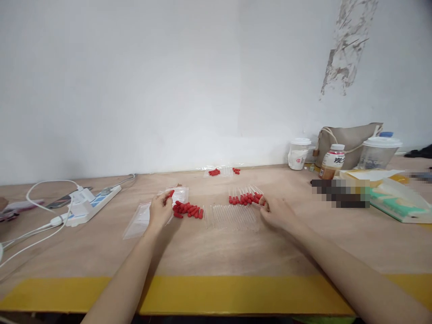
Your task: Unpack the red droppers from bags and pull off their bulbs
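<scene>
My left hand (pixel 161 208) is raised over the left of the table, pinching a small red rubber bulb (pixel 171 193). Just right of it lies a loose pile of red rubber bulbs (pixel 189 209). Thin clear tubes (pixel 232 217) lie side by side in a row at the middle. Behind that row are several droppers (pixel 243 198), clear tubes with red bulbs on their near ends. My right hand (pixel 275 211) is closed at the right end of these droppers, fingertips on a thin clear tube (pixel 258 205). Its far fingers are partly hidden.
Clear plastic bags (pixel 138 220) lie beneath and beside my left hand. Another bag (pixel 224 173) with red bulbs sits by the wall. A power strip (pixel 96 204) with cables is at left. Cups, a bottle (pixel 332 163), a grey bag and a tissue pack (pixel 400 202) stand right.
</scene>
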The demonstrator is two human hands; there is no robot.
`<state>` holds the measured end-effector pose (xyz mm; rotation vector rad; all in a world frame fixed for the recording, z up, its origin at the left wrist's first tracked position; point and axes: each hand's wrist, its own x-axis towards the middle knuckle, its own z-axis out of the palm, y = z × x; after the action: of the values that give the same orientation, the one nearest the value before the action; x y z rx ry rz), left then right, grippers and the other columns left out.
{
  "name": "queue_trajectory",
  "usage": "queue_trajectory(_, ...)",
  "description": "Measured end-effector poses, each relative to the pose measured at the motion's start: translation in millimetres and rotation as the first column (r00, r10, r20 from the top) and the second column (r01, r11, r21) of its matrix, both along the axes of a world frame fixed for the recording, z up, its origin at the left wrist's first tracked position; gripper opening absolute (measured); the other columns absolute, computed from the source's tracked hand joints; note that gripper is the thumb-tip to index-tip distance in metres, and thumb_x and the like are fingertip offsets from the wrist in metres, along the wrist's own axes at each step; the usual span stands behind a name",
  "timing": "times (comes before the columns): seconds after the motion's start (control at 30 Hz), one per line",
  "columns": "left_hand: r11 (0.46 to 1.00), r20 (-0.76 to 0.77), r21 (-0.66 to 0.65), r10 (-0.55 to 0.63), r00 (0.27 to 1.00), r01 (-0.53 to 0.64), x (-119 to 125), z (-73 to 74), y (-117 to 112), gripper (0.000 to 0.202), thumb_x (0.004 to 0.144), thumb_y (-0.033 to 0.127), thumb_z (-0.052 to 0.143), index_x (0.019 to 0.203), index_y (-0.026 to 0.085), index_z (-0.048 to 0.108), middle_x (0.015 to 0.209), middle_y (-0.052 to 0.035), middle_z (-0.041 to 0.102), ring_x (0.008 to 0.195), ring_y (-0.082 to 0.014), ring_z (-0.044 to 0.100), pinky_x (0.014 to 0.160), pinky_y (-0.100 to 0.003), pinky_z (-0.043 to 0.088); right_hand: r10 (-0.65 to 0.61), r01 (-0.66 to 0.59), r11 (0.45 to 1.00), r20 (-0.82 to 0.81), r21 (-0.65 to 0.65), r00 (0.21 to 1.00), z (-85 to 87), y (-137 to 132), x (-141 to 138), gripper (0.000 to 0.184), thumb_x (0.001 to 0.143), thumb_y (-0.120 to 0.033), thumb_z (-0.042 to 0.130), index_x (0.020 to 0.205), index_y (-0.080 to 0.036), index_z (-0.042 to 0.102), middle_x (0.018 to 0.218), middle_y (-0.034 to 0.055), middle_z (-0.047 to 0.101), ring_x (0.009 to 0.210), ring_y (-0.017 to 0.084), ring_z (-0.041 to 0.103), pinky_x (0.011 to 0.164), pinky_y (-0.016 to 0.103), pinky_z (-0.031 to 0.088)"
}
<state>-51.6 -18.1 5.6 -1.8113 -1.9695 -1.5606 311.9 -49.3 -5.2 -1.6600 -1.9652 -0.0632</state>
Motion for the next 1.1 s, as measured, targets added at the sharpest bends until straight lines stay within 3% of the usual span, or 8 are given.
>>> queue_trajectory(0.17,0.997,-0.088,-0.012,-0.081,0.993,0.080,4.6,-0.8,4.1,0.037,0.072,0.032,0.051,0.105,0.016,0.050,0.079,-0.0018,0.059,0.067,-0.0143,0.057,0.062,-0.025,0.046,0.078,-0.078,0.997,0.001,0.028,0.997,-9.4,2.5,-5.1,0.017,0.068,-0.011,0.044,0.076,-0.018,0.057,0.072,0.0028,0.064,0.065,0.015,0.056,0.059,0.024,0.033)
queue_trajectory(0.3,0.994,-0.326,-0.085,-0.087,0.941,0.062,9.9,2.0,6.0,0.020,0.074,0.033,0.049,0.087,0.020,0.058,0.083,-0.0021,0.063,0.071,-0.0166,0.056,0.066,-0.027,0.043,0.151,-0.154,0.985,0.038,0.074,0.988,-18.6,4.9,-11.3,0.021,0.072,-0.011,0.043,0.079,-0.017,0.062,0.076,0.0046,0.065,0.073,0.016,0.058,0.065,0.024,0.037)
queue_trajectory(0.47,0.990,-0.363,-0.121,-0.107,0.926,0.067,1.9,-1.9,11.7,0.021,0.074,0.036,0.049,0.073,0.022,0.064,0.076,-0.0023,0.063,0.073,-0.0188,0.055,0.070,-0.029,0.041,0.120,-0.131,0.986,0.110,0.100,0.987,-21.0,1.3,-15.1,0.022,0.079,-0.022,0.042,0.082,-0.019,0.064,0.081,0.0055,0.065,0.081,0.018,0.058,0.073,0.030,0.036)
queue_trajectory(0.73,0.999,-0.310,0.043,0.025,0.951,-0.012,-0.1,4.0,8.8,0.032,0.080,0.041,0.043,0.080,0.019,0.066,0.087,-0.0057,0.058,0.091,-0.0210,0.051,0.084,-0.035,0.039,0.122,-0.131,0.989,0.119,0.074,0.985,-14.8,-7.1,-20.0,0.030,0.085,-0.032,0.035,0.085,-0.023,0.064,0.086,0.0047,0.065,0.087,0.019,0.055,0.078,0.035,0.031)
queue_trajectory(0.87,0.984,-0.376,0.122,-0.072,0.924,0.127,28.7,13.4,-1.2,0.022,0.078,0.035,0.049,0.080,0.021,0.066,0.091,-0.0046,0.057,0.092,-0.0200,0.051,0.086,-0.034,0.038,0.076,-0.077,0.996,0.032,0.043,0.997,-9.0,-2.8,-15.1,0.034,0.088,-0.030,0.030,0.081,-0.022,0.062,0.085,0.0037,0.066,0.084,0.019,0.056,0.071,0.031,0.031)
queue_trajectory(0.97,0.963,-0.503,-0.062,-0.259,0.825,0.264,67.3,17.7,-6.0,0.018,0.077,0.032,0.051,0.077,0.022,0.065,0.092,-0.0038,0.057,0.093,-0.0195,0.051,0.087,-0.033,0.036,0.028,-0.028,1.000,-0.030,0.010,0.999,-4.1,1.3,-7.1,0.035,0.088,-0.028,0.029,0.076,-0.021,0.061,0.081,0.0036,0.066,0.078,0.018,0.057,0.066,0.027,0.029)
queue_trajectory(1.03,0.931,-0.533,-0.273,-0.356,0.768,0.241,95.6,18.5,-3.9,0.018,0.076,0.034,0.052,0.077,0.021,0.065,0.098,-0.0042,0.057,0.097,-0.0203,0.049,0.088,-0.032,0.035,-0.003,0.004,1.000,-0.051,0.017,0.999,-1.9,3.7,-1.8,0.033,0.087,-0.027,0.031,0.077,-0.020,0.061,0.082,0.0046,0.066,0.078,0.018,0.057,0.065,0.027,0.028)
queue_trajectory(1.1,0.891,-0.504,-0.427,-0.377,0.777,0.155,121.3,18.1,4.5,0.021,0.076,0.038,0.051,0.078,0.021,0.065,0.102,-0.0055,0.058,0.103,-0.0221,0.047,0.089,-0.032,0.034,-0.026,0.028,0.999,-0.061,0.026,0.998,-1.0,5.5,1.8,0.032,0.086,-0.027,0.032,0.077,-0.019,0.062,0.084,0.0058,0.067,0.078,0.018,0.057,0.065,0.026,0.027)
